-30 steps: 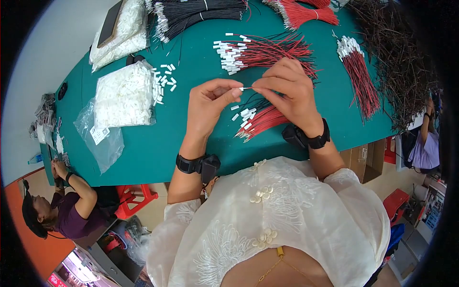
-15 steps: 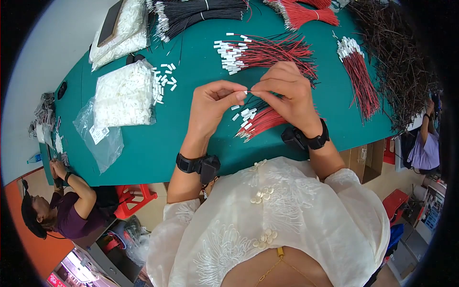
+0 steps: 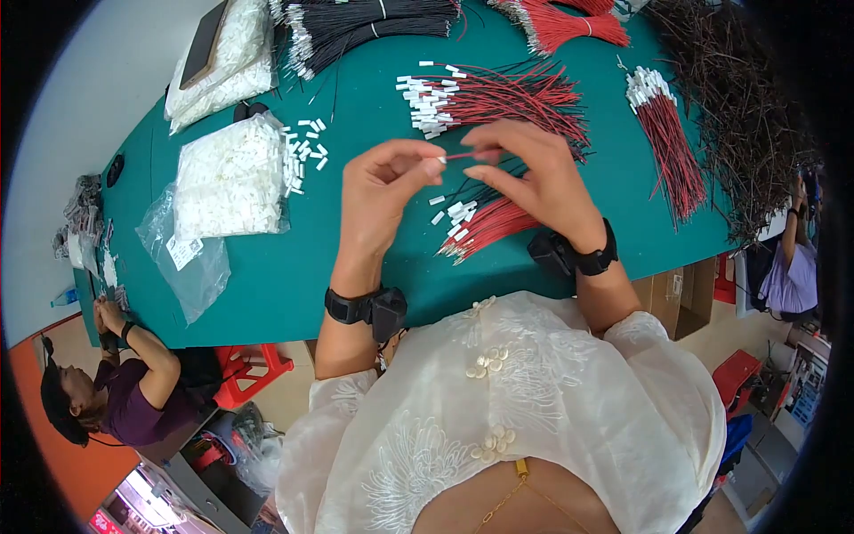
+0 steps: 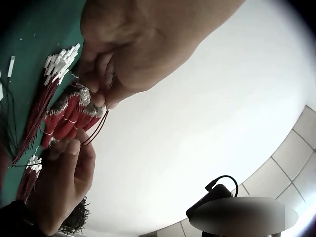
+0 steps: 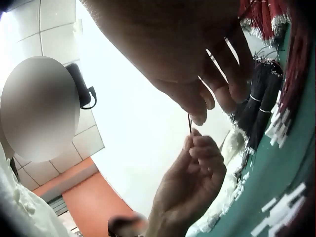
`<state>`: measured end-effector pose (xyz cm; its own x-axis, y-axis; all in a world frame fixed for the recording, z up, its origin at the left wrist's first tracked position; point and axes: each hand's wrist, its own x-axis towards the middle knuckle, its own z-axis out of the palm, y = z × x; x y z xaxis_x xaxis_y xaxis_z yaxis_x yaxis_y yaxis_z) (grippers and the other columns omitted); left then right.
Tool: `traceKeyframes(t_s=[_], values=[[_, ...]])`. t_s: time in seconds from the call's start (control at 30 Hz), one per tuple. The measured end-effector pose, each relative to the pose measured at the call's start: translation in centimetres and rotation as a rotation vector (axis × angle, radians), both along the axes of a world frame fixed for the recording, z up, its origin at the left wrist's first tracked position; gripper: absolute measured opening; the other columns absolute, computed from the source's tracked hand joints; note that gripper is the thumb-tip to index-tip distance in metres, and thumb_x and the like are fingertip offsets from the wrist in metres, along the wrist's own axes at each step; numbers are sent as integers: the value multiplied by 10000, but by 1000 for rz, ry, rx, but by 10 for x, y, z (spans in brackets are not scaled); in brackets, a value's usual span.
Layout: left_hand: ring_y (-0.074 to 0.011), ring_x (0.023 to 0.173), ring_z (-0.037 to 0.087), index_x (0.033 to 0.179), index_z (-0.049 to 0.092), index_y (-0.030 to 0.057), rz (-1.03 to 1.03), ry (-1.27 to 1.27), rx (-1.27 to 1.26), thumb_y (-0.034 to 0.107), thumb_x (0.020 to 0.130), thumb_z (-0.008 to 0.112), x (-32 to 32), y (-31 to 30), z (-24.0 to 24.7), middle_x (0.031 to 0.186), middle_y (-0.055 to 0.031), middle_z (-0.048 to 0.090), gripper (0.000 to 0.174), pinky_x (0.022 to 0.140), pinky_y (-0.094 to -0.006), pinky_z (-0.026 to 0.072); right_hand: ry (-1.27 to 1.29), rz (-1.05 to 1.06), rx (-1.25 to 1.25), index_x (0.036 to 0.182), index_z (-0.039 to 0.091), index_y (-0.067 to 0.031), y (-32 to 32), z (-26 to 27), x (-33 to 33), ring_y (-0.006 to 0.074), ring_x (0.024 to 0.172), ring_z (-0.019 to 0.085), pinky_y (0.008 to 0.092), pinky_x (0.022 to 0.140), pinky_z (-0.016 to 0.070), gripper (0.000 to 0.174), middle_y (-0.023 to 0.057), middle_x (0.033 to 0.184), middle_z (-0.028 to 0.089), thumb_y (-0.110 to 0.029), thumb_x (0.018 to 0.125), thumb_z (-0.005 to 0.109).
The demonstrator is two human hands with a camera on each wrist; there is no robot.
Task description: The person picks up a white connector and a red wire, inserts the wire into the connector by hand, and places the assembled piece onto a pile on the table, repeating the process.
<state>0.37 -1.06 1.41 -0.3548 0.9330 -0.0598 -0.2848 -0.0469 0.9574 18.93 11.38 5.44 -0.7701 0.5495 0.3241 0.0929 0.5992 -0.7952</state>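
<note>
My left hand [image 3: 382, 182] pinches a small white connector [image 3: 442, 160] between thumb and forefinger. Thin red wire [image 3: 459, 156] runs from it toward my right hand [image 3: 538, 182]. There the thumb and forefinger stand apart, with the wire between them and a blurred fingertip behind. Two dark red strands [image 4: 101, 126] bow between the hands in the left wrist view. Below the hands lies a bundle of red wires [image 3: 494, 222], with several white connectors [image 3: 461, 214] at its left end. A larger pile of red and black wires [image 3: 507, 98] with white connectors lies behind the hands.
At left, a bag of white connectors [image 3: 229, 173] lies beside loose connectors [image 3: 307, 147]. Black wire bundles [image 3: 374, 31] and red wire bundles [image 3: 583, 31] are along the back. A finished-looking bundle [image 3: 672, 151] and a brown tangled heap [image 3: 743, 116] lie right. Another person [image 3: 133, 392] sits left.
The left hand has shifted slightly left with the connector. The right thumb and forefinger have parted from their pinch, and more red wire shows between the hands.
</note>
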Motion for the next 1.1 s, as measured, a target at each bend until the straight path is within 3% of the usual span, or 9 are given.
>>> traceKeyframes(t_s=[0.07,0.23,0.33,0.43,0.53,0.6,0.77,0.87,1.1], values=[[-117,826,688,1050,741,-44,120,47,17,22,909,752,-6,-1,5,964,-93,753,156,757,-243,544,-65,-19,-152,932,750,-33,3,1,3,280,813,658,370,806,522,165,88,894,702,-36,776,804],[-163,833,691,1027,753,0,229,-10,18,21,875,762,-3,4,10,1005,-91,740,154,746,-267,537,26,-229,234,961,752,-31,33,-14,4,278,872,666,374,822,534,149,87,907,709,-40,814,775],[-182,866,677,1007,751,43,-94,892,-185,37,853,762,-10,-4,0,990,-82,723,154,760,-321,519,-14,-421,674,938,747,-29,43,-15,8,275,897,666,379,819,539,128,85,896,710,-44,813,765],[-194,853,669,996,751,68,-161,1058,-128,37,835,764,-5,-6,-13,958,-77,707,165,749,-338,511,-206,148,304,884,739,-40,37,-11,22,279,884,653,395,804,538,108,73,880,701,-76,786,767],[-190,841,663,997,747,67,-199,1167,-91,43,838,763,-4,-6,-20,938,-72,700,161,743,-338,508,-415,484,192,804,705,-42,10,-16,11,292,877,638,410,777,525,92,73,841,668,-105,769,762],[-169,830,661,1007,738,41,-203,1206,-78,54,863,758,-5,-5,-21,930,-69,703,146,742,-319,511,-438,479,240,790,698,-44,-2,-32,6,292,874,637,411,774,523,87,74,829,657,-106,776,757],[-192,798,693,995,731,20,-103,640,-222,45,887,735,-5,-3,-8,928,-94,735,112,722,-294,534,-396,469,310,733,629,-28,-6,-42,4,327,798,627,440,711,510,115,107,765,610,-98,779,708],[-100,825,650,1070,705,-31,-83,280,-137,116,973,695,-8,-2,-6,904,-56,721,176,760,-259,506,-286,467,254,747,604,-20,-3,-39,2,346,755,627,450,679,508,118,125,747,600,-90,792,687],[-101,823,662,1079,718,-16,-85,141,-90,96,956,712,-11,-2,-5,917,-49,728,167,737,-247,512,-243,460,-76,958,657,-21,7,-19,6,290,779,667,366,689,520,109,80,825,676,-67,874,708]])
